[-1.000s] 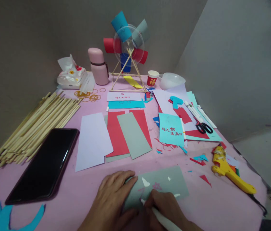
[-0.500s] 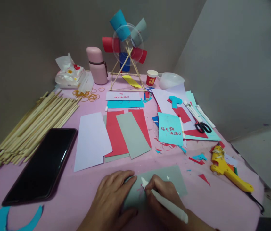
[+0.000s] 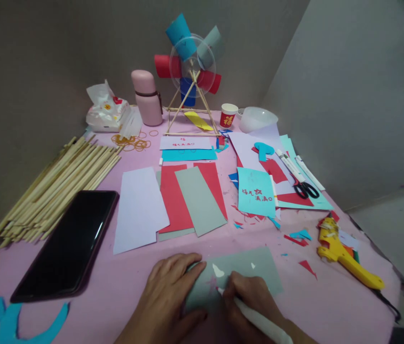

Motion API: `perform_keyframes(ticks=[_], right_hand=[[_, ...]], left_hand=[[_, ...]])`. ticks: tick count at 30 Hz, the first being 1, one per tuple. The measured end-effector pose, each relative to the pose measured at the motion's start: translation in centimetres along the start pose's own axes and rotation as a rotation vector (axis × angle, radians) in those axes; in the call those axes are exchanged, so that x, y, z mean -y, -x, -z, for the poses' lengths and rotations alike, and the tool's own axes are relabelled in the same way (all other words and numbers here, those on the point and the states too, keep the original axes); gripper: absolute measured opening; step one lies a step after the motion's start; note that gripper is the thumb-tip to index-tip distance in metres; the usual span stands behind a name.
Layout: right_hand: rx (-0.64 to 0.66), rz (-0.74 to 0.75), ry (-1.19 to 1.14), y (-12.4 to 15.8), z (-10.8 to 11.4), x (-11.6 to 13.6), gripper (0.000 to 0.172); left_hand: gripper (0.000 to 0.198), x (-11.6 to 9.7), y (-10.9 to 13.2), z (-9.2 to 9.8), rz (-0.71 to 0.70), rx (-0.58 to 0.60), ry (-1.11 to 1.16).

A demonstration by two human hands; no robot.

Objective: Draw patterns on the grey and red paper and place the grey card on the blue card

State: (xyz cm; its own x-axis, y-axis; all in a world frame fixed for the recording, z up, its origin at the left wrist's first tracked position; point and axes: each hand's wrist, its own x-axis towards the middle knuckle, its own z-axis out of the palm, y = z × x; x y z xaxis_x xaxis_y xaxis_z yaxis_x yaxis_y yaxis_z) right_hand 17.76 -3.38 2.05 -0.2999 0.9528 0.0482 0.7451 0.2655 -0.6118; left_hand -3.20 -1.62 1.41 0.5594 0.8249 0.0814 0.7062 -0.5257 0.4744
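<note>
A grey-green sheet of paper [image 3: 259, 260] lies on the table right in front of me. My left hand [image 3: 171, 291] rests flat on its left end, fingers stretched out. In my right hand [image 3: 247, 296] a white marker pen [image 3: 261, 322] is gripped like a writing tool, its reddish tip on or just over the paper. Pinkish strokes [image 3: 211, 284] show beside the tip, and two small white patches lie higher on the sheet. Just beyond are a pale lilac sheet [image 3: 140, 210], red paper [image 3: 173, 200] and a grey strip [image 3: 200, 200].
At left lie a black phone [image 3: 68, 243] and wooden sticks [image 3: 62, 191]. A yellow glue gun [image 3: 348, 260], scissors [image 3: 305, 189] and paper scraps are at right. Behind stand a pink flask [image 3: 147, 102], a stick-framed wheel with paper cups [image 3: 193, 67] and a red-white cup [image 3: 228, 116].
My right hand has moved slightly right and down with the marker, and more pinkish strokes show. The left hand stays on the paper. The whole view has shifted a little.
</note>
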Motion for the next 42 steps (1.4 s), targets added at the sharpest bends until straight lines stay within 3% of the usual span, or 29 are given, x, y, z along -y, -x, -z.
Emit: perform_keyframes(ticks=[5, 15, 24, 28, 33, 38, 42], right_hand=[[0.073, 0.004, -0.014, 0.0, 0.4, -0.2, 0.016], [-0.012, 0.03, -0.145, -0.1, -1.0, -0.7, 0.013], [-0.253, 0.143, -0.092, -0.9, -4.8, -1.5, 0.011], [-0.274, 0.15, -0.176, -0.8, -2.7, -0.5, 0.012], [-0.286, -0.117, -0.322, 0.2, 1.0, -0.3, 0.013], [-0.294, -0.236, -0.413, 1.0, 1.2, -1.0, 0.016], [-0.29, -0.211, -0.426, 1.3, 1.1, -1.1, 0.015]], left_hand=[[0.073, 0.0, 0.0, 0.0, -0.003, -0.01, -0.009], [0.074, 0.1, 0.0, 0.0, -0.015, -0.002, -0.001], [0.069, -0.1, 0.1, -0.2, -0.006, -0.002, 0.007], [0.069, -0.2, 0.0, 0.1, 0.017, 0.007, 0.025], [0.073, -0.4, 0.0, 0.2, 0.05, 0.026, 0.045], [0.075, -0.2, -0.1, 0.2, 0.069, 0.028, 0.044], [0.075, 0.0, -0.2, 0.1, 0.064, 0.038, 0.036]])
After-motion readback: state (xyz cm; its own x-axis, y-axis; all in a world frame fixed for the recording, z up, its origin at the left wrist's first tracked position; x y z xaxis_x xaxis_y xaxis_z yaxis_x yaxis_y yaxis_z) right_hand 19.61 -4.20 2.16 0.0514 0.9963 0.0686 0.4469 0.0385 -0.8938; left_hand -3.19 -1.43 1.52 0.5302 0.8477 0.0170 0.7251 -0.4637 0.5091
